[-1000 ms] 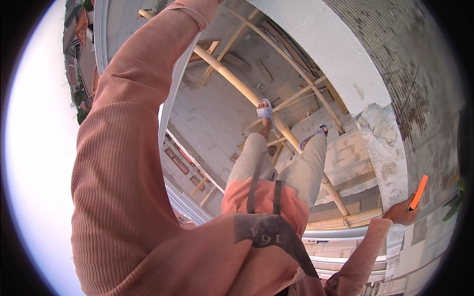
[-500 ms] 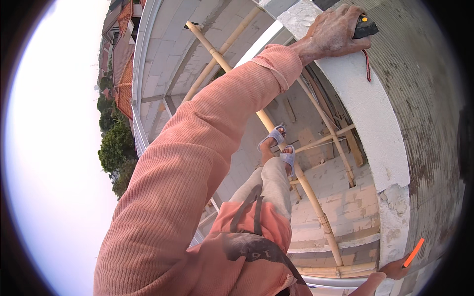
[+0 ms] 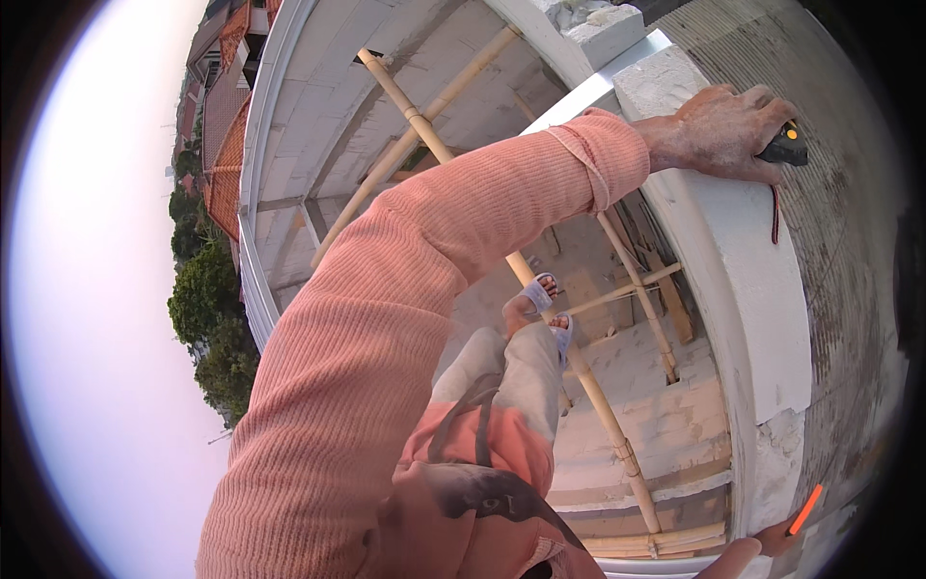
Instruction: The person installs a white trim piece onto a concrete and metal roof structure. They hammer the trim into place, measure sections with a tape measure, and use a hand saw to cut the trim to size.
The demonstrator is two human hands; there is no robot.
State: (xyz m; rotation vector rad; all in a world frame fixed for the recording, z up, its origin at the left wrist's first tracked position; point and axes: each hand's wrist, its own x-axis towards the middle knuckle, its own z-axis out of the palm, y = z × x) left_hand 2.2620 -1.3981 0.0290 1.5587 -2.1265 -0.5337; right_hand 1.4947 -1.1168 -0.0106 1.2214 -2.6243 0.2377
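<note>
My left hand (image 3: pixel 728 130) reaches across the white block wall top (image 3: pixel 762 280), fingers curled round a black tape measure (image 3: pixel 789 147). It shows a yellow dot, and a dark red cord (image 3: pixel 775 214) dangles below it. The tape measure is over the grey ribbed surface (image 3: pixel 839 261) beyond the wall; I cannot make out a drawn-out blade. At the lower right, my right hand (image 3: pixel 774 537) is small and partly cut off by its own forearm. From its closed fingers sticks a bright orange stick-like thing (image 3: pixel 804 510), whose kind is unclear.
My sandalled feet (image 3: pixel 540 294) stand on a bamboo pole (image 3: pixel 608 410) high above a floor. More bamboo poles (image 3: pixel 424 121) cross around me. A broken block (image 3: pixel 588 24) lies on the wall's far end. Tiled roofs (image 3: pixel 227 159) and trees (image 3: pixel 207 299) are outside, left.
My left hand with the tape measure has shifted right and down in the view, farther over the ribbed surface. The view has turned slightly, and the right hand stays near the same spot.
</note>
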